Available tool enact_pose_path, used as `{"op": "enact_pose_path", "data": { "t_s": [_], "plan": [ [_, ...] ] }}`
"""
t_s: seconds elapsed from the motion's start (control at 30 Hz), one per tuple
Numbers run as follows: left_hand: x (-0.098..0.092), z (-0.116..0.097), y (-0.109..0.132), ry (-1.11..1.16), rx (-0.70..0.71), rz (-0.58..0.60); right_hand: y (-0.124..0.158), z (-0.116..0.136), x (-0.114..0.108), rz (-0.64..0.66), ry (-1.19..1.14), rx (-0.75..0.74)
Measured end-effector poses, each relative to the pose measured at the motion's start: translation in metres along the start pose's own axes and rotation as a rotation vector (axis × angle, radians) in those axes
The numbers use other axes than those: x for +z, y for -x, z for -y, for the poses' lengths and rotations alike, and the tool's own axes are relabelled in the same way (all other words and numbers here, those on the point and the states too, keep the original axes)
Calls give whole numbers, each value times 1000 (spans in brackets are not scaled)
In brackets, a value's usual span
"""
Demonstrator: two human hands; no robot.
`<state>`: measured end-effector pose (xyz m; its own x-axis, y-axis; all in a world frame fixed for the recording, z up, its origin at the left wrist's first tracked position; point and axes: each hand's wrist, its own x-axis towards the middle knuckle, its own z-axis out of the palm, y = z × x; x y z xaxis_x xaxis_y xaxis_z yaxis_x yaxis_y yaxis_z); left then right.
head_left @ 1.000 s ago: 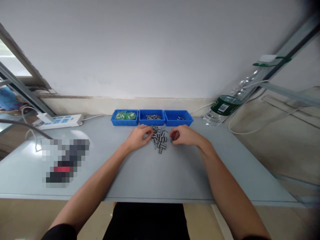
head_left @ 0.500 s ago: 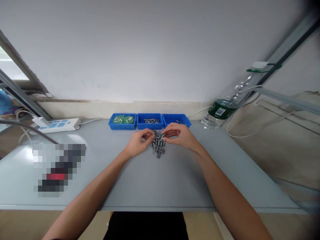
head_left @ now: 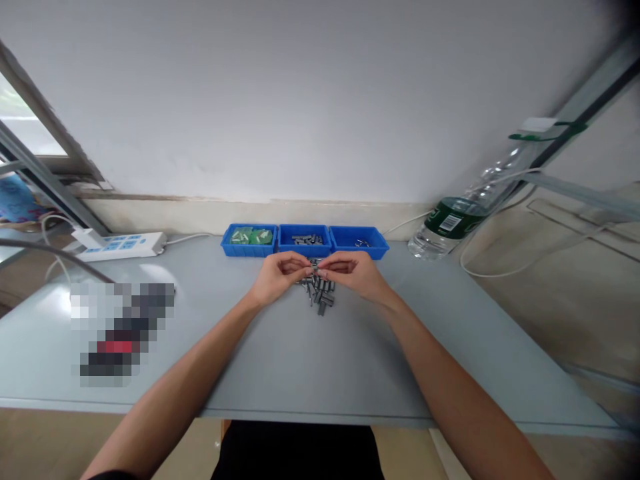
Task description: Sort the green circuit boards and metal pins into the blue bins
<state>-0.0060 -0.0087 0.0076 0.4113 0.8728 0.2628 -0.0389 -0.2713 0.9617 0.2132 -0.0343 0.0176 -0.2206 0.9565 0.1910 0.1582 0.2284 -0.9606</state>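
A pile of small grey metal pieces (head_left: 321, 291) lies on the grey table in front of the bins. Over its back part, my left hand (head_left: 281, 276) has thumb and fingertips pinched together. My right hand (head_left: 356, 275) is pinched too, its fingertips almost meeting those of the left. Whatever is between the fingers is too small to make out. Behind them stand three blue bins: the left bin (head_left: 249, 251) has green and silvery items, the middle bin (head_left: 304, 251) grey metal pieces, and the right bin (head_left: 359, 252) a few small shiny parts.
A large water bottle (head_left: 450, 220) leans at the back right beside a white cable. At the back left lies a white power strip (head_left: 125, 247) with a plug in it. A pixelated dark object (head_left: 127, 330) rests on the table's left side.
My hands have come closer together, their fingertips now nearly touching. My right hand no longer covers the front of the right bin. The whole view has shifted slightly.
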Motion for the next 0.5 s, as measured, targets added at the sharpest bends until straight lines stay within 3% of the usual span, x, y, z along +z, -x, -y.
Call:
{"op": "enact_pose_path", "data": {
  "t_s": [0.1, 0.27, 0.5],
  "plan": [
    [-3, 1, -4, 5, 16, -85, -2, 1, -2, -24, 78, -30],
    [-15, 8, -22, -38, 45, -260, -4, -4, -17, -105, 451, -123],
    [-28, 20, -35, -48, 110, -248, 1, -10, -36, 74, 542, -11]
  ]
}}
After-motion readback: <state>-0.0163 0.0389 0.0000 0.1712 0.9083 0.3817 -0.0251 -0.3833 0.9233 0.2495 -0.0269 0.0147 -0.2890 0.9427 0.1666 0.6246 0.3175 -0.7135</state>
